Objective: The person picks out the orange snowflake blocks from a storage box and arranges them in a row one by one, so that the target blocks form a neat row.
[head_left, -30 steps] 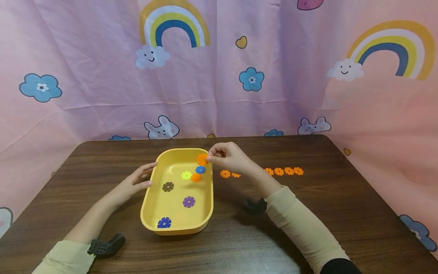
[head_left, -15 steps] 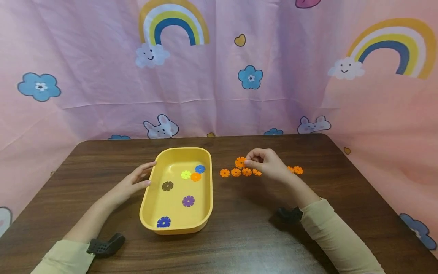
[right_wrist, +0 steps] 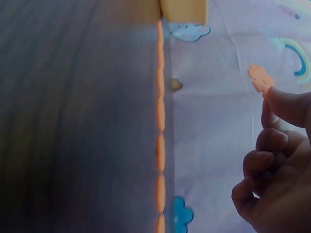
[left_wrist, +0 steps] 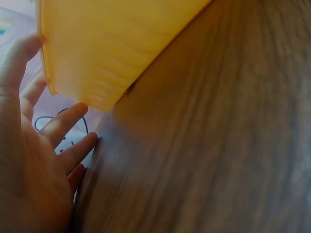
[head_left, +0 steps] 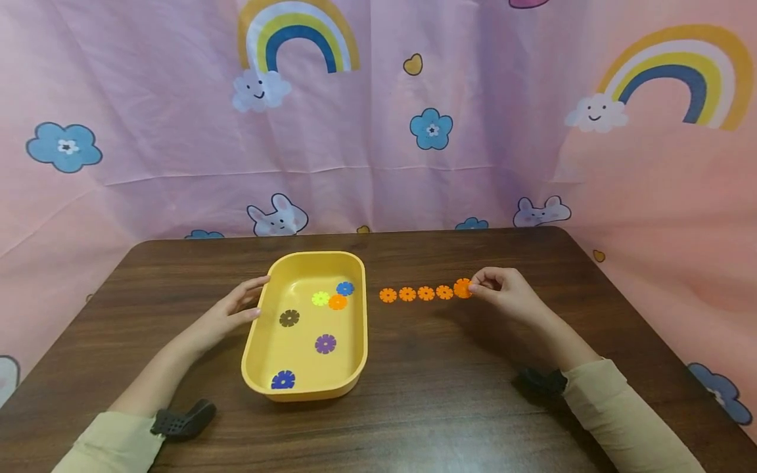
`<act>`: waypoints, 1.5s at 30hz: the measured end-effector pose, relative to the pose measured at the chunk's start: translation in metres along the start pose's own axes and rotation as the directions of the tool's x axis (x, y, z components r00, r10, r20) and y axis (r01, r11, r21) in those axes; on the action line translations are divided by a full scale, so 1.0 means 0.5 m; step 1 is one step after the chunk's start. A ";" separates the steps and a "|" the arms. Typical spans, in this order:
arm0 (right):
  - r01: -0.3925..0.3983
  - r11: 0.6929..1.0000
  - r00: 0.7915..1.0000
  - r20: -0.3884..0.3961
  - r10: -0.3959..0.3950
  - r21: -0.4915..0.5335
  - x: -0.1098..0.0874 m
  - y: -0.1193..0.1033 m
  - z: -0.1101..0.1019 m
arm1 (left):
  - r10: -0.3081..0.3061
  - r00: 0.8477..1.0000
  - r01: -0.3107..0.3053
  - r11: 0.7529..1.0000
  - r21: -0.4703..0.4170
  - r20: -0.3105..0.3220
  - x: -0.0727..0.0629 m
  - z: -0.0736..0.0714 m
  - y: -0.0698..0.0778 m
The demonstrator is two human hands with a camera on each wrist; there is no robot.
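An orange notched plastic disc [head_left: 462, 288], a snowflake building piece, is pinched between the thumb and forefinger of my right hand [head_left: 510, 295]. The right wrist view shows this disc [right_wrist: 260, 77] raised above the table, its other fingers curled beneath. Below and left of it runs a row of orange discs [head_left: 426, 293] lying flat; the row's right part is hidden by the hand. My left hand [head_left: 229, 311] touches the left side of a yellow tray [head_left: 301, 358] with extended fingers. In the left wrist view, spread fingers [left_wrist: 63, 127] rest along the tray's outer wall [left_wrist: 112, 43].
Loose discs lie in the tray: blue [head_left: 345, 288], lime [head_left: 321, 299], orange [head_left: 338, 302], brown [head_left: 289, 318], purple [head_left: 325, 343] and dark blue [head_left: 283, 380]. A dark wooden table [head_left: 437, 407] carries everything. Behind it hangs a pink patterned curtain [head_left: 485, 79].
My right hand has carried the orange disc out from over the tray and rightward along the row, uncovering the row's left discs. The left hand has stayed at the tray.
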State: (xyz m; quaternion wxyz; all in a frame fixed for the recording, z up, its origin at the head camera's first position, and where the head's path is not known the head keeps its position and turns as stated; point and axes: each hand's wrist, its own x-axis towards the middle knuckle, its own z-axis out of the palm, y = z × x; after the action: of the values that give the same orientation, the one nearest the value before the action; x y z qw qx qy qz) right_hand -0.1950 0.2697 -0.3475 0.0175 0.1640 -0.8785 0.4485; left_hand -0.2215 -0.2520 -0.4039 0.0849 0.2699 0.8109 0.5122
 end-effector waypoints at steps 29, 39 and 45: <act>-0.227 0.957 0.970 -0.133 0.205 -0.179 -0.048 0.155 -0.148 | -0.006 1.000 0.006 1.000 0.000 -0.009 -0.002 0.000 0.001; -0.320 0.933 0.945 -0.127 0.301 -0.166 -0.052 0.190 -0.169 | -0.013 1.000 0.013 1.000 -0.014 0.000 -0.002 -0.002 -0.003; -0.348 0.925 0.936 -0.120 0.331 -0.154 -0.049 0.200 -0.175 | -0.011 1.000 0.011 1.000 -0.021 0.001 -0.002 -0.003 -0.004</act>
State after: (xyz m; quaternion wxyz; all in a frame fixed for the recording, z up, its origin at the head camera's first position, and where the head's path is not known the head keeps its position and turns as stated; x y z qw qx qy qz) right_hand -0.2124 0.4004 -0.3780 -0.0058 -0.0136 -0.9274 0.3737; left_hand -0.2220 -0.2541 -0.4052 0.0910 0.2646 0.8069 0.5203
